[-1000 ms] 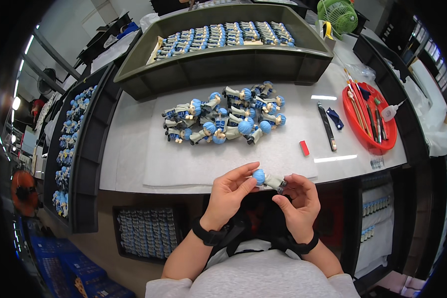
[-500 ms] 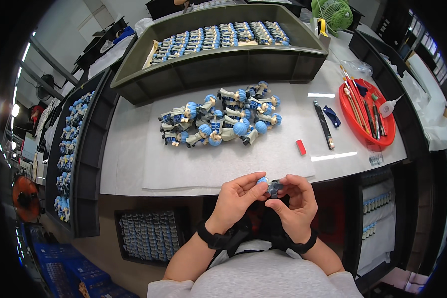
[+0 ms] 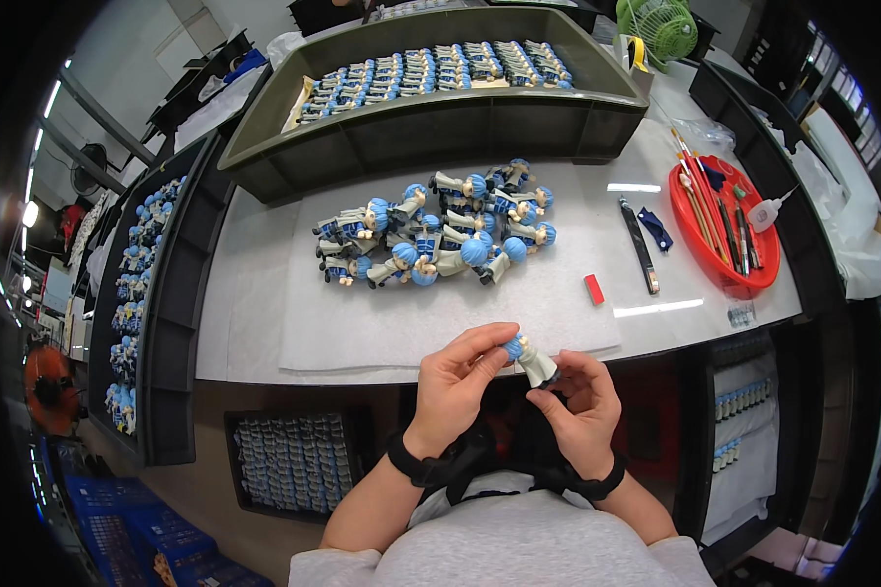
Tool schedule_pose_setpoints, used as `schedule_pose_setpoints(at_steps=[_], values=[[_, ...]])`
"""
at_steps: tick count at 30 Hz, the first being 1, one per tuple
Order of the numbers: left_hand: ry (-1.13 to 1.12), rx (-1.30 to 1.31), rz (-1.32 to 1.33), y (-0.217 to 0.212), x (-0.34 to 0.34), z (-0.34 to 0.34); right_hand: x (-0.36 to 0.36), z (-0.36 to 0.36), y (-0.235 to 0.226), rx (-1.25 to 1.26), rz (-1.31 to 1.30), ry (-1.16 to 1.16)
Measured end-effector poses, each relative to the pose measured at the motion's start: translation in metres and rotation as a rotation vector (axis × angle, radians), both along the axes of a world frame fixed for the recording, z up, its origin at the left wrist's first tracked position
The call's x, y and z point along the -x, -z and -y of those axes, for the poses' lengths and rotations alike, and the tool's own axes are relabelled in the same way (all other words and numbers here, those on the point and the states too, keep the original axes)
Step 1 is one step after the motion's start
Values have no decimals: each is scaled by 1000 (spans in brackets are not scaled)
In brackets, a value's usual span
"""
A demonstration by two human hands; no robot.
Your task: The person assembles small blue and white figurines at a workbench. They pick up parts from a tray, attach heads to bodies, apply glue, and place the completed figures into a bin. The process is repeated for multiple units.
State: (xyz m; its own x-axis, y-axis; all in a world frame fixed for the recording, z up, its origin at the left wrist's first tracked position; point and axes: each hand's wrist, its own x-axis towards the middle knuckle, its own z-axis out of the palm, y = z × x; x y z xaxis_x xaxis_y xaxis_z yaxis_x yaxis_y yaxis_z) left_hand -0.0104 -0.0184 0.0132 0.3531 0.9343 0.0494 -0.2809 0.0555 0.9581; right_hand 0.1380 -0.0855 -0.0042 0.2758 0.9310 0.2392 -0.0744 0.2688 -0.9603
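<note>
Between my two hands is a small figurine point(image 3: 535, 363) with blue hair and a pale coat, tilted at the table's near edge. My left hand point(image 3: 456, 380) pinches it by the head. The fingers of my right hand point(image 3: 579, 399) close on its dark base end. Ahead of my hands, a loose pile of similar figurines point(image 3: 427, 240) lies on a white sheet point(image 3: 382, 333). A small red block point(image 3: 594, 290) rests on the table to the right of the pile.
Behind the pile stands a large grey-green tray point(image 3: 440, 132) with rows of figurines. A dark crate point(image 3: 174, 323) of figurines is at left, another bin point(image 3: 294, 509) below. At right are a black-handled tool point(image 3: 639, 247) and a red bowl point(image 3: 690, 249) with brushes and a dropper bottle point(image 3: 764, 213).
The figurine has been turned from its dark underside to show its pale coat at length. My left hand has shifted slightly up and left; the pile is unchanged.
</note>
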Motion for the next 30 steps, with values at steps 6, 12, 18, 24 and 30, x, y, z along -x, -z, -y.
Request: schedule_pose_setpoints(at_steps=[6, 12, 18, 24, 30], values=[[-29, 86, 107, -1, -1, 3, 0, 1, 1, 45, -11, -33], [40, 15, 44, -5, -10, 4, -12, 0, 2, 142, -52, -22], [63, -219, -235, -10, -30, 5, -73, 12, 1, 111, -22, 93], [-81, -332, -504, 14, -41, -11, -226, 77, 29, -31, -4, 747], [-120, -448, -620, 26, -44, -9, -397, 224, 118, 559, 439, 1397]])
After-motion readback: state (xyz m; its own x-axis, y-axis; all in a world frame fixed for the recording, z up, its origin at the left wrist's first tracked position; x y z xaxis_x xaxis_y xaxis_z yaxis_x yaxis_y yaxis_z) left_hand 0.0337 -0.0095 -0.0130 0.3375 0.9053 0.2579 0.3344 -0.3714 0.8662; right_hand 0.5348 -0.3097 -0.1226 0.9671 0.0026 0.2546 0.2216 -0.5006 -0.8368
